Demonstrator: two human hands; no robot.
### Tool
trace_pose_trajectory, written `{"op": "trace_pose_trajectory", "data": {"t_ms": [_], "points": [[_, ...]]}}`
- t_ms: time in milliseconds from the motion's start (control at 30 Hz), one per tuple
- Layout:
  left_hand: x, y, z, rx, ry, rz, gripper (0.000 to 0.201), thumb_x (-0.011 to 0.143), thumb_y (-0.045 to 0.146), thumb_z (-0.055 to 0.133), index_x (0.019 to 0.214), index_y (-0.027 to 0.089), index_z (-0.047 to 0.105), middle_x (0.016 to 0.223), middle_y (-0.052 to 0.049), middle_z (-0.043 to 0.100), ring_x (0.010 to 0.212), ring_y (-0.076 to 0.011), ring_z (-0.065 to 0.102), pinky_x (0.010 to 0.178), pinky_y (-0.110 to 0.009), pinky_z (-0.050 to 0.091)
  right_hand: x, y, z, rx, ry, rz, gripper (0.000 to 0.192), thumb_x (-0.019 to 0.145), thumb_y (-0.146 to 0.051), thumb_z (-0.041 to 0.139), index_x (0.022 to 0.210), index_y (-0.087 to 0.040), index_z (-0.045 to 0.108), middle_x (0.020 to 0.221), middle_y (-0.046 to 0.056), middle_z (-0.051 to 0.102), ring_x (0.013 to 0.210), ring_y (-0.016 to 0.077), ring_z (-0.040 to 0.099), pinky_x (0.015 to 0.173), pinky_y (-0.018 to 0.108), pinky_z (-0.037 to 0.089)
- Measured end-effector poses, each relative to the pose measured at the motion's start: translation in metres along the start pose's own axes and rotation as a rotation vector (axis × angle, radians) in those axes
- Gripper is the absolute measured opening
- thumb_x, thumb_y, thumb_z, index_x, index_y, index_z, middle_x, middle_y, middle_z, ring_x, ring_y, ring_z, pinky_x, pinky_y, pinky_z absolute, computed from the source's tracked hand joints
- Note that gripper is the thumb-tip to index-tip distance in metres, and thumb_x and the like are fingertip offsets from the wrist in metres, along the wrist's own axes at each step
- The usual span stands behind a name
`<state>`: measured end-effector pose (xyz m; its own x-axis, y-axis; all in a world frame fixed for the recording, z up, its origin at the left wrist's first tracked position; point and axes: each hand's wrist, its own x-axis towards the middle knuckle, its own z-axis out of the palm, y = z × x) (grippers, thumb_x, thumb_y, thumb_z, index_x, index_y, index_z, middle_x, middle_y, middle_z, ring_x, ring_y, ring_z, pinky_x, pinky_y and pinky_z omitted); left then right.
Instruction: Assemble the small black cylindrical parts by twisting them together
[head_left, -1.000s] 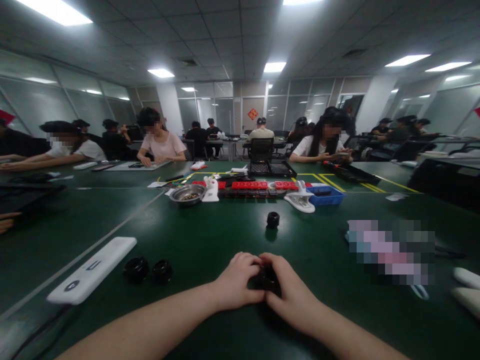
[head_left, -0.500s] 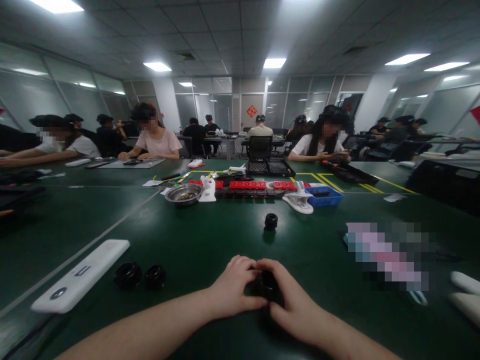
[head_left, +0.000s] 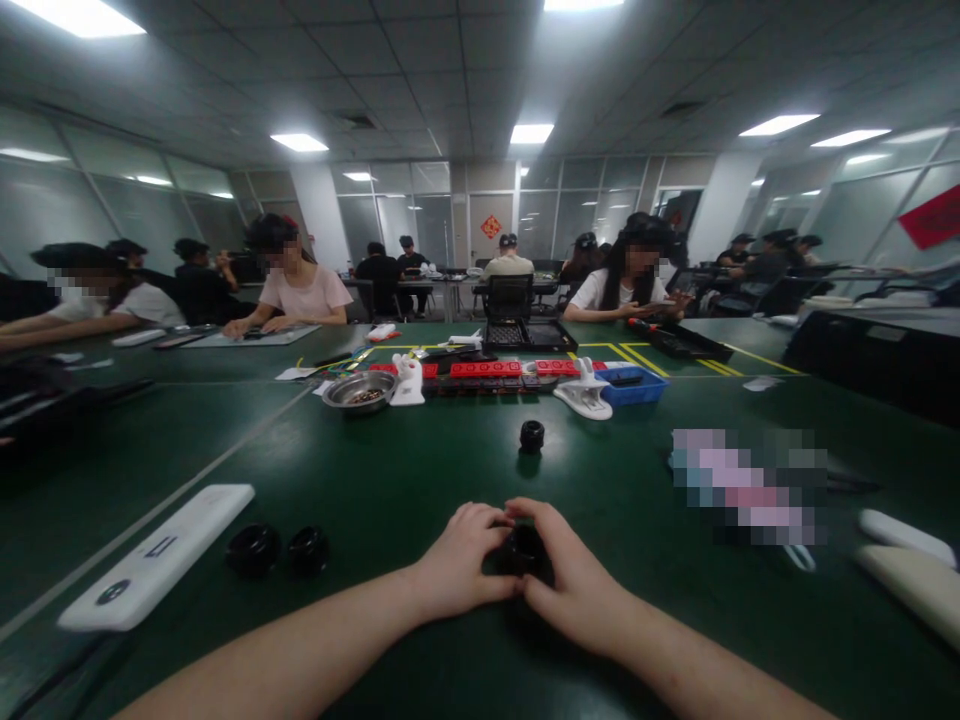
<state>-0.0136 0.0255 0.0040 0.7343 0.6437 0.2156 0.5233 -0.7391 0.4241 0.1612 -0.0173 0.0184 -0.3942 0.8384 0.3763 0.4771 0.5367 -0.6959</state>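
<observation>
Between my two hands, low in the middle of the head view, a black round hollow part (head_left: 527, 547) sits on or just over the green table. My left hand (head_left: 469, 558) curls round its left side, thumb in front and fingers behind. From the right my right hand (head_left: 570, 565) wraps it the same way, fingertips meeting the left ones. Fingers hide much of the part. A smaller black ribbed part (head_left: 532, 436) stands straight ahead of my hands. To the left, two more black round parts, a larger one (head_left: 253, 550) and a smaller one (head_left: 308, 551), stand side by side.
A white power strip (head_left: 157, 555) lies at the left. Farther off are a metal bowl (head_left: 360, 392) of small pieces, white clamps (head_left: 585, 390), red strips (head_left: 487, 370) and a blue bin (head_left: 634, 385). A blurred pouch (head_left: 742, 485) lies right. Several people sit around.
The view has shifted a little to the right and tilted up. Both hands stay round the black part, their fingers almost unmoved.
</observation>
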Motion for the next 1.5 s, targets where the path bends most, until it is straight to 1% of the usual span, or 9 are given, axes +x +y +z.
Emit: {"op": "trace_pose_trajectory", "data": {"t_ms": [200,300,533,667,767,967,1233,1367,1500], "points": [[0.000,0.002,-0.002,-0.012,-0.009,-0.030,0.033,0.070,0.037,0.066,0.099,0.023,0.059,0.110,-0.004,0.052,0.103,-0.0244,0.044,0.091,-0.038,0.033,0.003,-0.004,0.001,-0.095,0.110,0.127,0.057,0.066,-0.019,0.062,0.119,-0.017,0.040,0.108,0.010,0.051,0.102,0.0254,0.049,0.089,0.044,0.039],[0.000,0.003,-0.002,-0.018,-0.011,-0.032,0.032,0.069,0.036,0.066,0.099,0.024,0.059,0.109,-0.003,0.053,0.102,-0.0241,0.044,0.091,-0.038,0.033,0.005,-0.002,0.003,-0.085,0.089,0.175,0.055,0.064,-0.018,0.063,0.116,-0.015,0.043,0.101,0.009,0.054,0.097,0.0242,0.052,0.087,0.041,0.042],[-0.001,-0.001,0.000,-0.007,-0.010,-0.007,0.033,0.071,0.033,0.065,0.101,0.021,0.059,0.115,-0.005,0.051,0.108,-0.0250,0.042,0.096,-0.039,0.029,0.002,-0.005,0.001,-0.015,-0.048,-0.009,0.066,0.062,-0.004,0.052,0.124,-0.016,0.036,0.124,0.011,0.046,0.114,0.0226,0.044,0.099,0.040,0.034],[-0.001,0.000,0.001,-0.005,0.009,0.003,0.032,0.071,0.034,0.065,0.100,0.021,0.059,0.109,-0.004,0.053,0.104,-0.0237,0.044,0.094,-0.037,0.032,0.006,-0.005,0.001,-0.100,0.041,0.118,0.061,0.065,-0.016,0.062,0.122,-0.014,0.039,0.113,0.012,0.052,0.107,0.0249,0.048,0.094,0.043,0.038],[-0.002,0.000,0.002,0.002,0.022,0.002,0.033,0.072,0.035,0.065,0.101,0.022,0.059,0.109,-0.004,0.053,0.103,-0.0232,0.045,0.093,-0.037,0.033,0.007,-0.004,0.001,-0.087,0.024,0.180,0.056,0.066,-0.018,0.062,0.118,-0.014,0.042,0.105,0.010,0.055,0.101,0.0238,0.052,0.090,0.041,0.040],[-0.002,-0.001,0.001,0.026,0.012,0.007,0.036,0.071,0.040,0.066,0.100,0.019,0.060,0.113,-0.006,0.053,0.106,-0.0246,0.043,0.095,-0.038,0.031,0.003,-0.008,-0.005,-0.044,-0.053,0.020,0.062,0.064,-0.007,0.057,0.122,-0.018,0.037,0.123,0.011,0.046,0.115,0.0229,0.043,0.098,0.041,0.033],[-0.001,0.002,0.000,0.011,0.022,0.004,0.032,0.073,0.040,0.065,0.099,0.022,0.059,0.110,-0.004,0.054,0.102,-0.0230,0.045,0.092,-0.037,0.033,0.007,-0.003,-0.005,-0.145,0.106,0.161,0.056,0.062,-0.025,0.068,0.112,-0.016,0.044,0.099,0.008,0.053,0.094,0.0246,0.053,0.084,0.041,0.043],[-0.001,0.002,-0.001,0.003,0.008,-0.013,0.033,0.071,0.036,0.065,0.100,0.022,0.059,0.110,-0.004,0.053,0.104,-0.0233,0.045,0.093,-0.037,0.033,0.004,0.000,0.003,-0.132,0.074,0.136,0.055,0.065,-0.017,0.062,0.116,-0.016,0.041,0.103,0.009,0.053,0.099,0.0239,0.051,0.088,0.041,0.041],[-0.001,0.001,-0.001,0.007,0.004,-0.017,0.035,0.072,0.037,0.064,0.103,0.022,0.058,0.113,-0.005,0.052,0.107,-0.0246,0.043,0.095,-0.039,0.031,0.001,-0.004,-0.001,-0.081,-0.016,0.020,0.060,0.065,-0.007,0.052,0.122,-0.018,0.037,0.118,0.010,0.049,0.110,0.0233,0.046,0.095,0.042,0.036]]}}
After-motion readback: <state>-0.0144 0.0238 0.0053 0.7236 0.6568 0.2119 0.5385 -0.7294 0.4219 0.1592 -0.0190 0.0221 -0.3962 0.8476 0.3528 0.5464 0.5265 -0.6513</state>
